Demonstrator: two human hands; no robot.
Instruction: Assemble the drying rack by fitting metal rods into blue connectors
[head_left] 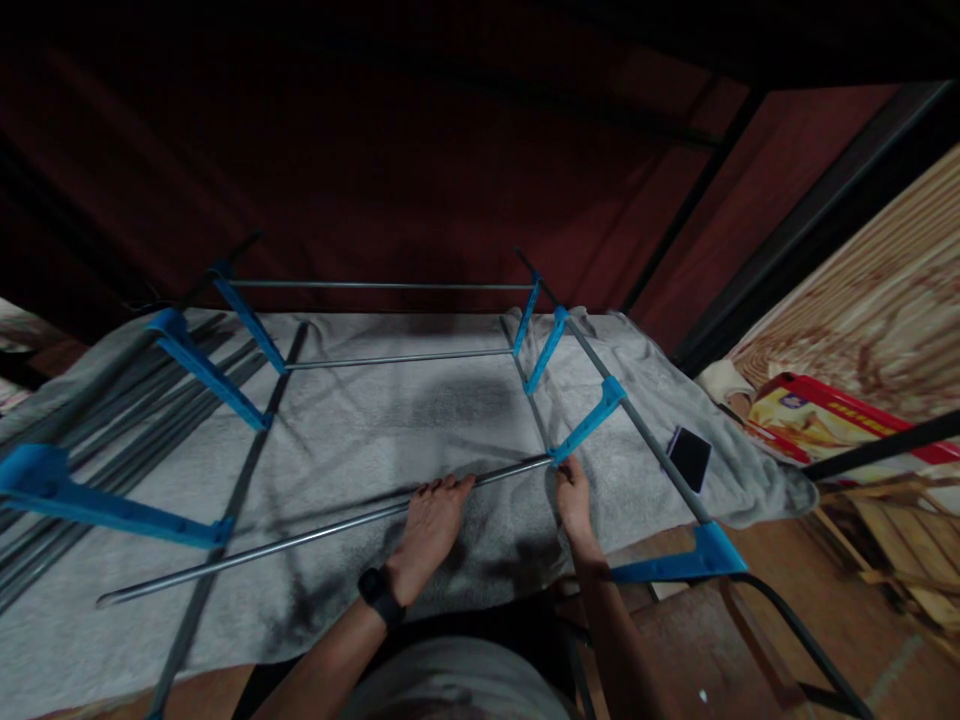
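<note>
A shiny metal tube (322, 533) runs low across the front of a frame made of grey tubes and blue plastic arms. The person's left hand (437, 515) is on top of it, with the fingers bent over the tube and gripping it. The tube's right end meets the bottom of a blue bracket (585, 426), and its left end sticks out past the left bottom rail (244, 480), crossing over it. The right hand (572, 498) is at the bottom tip of that same bracket. Its fingers are partly hidden there, so I cannot tell if they are closed on it. Farther back, two thin bars, a low one (397, 357) and a high one (382, 286), join the two sides of the frame. Under it all is a grey cloth (450, 420), a bit wrinkled. Lots of loose tubes (150, 440) lie on the left part of the cloth. A phone (690, 460) lies on the right part, next to the frame. Past it is a red and yellow box (840, 415). A dark red wall (390, 200) is at the back.
</note>
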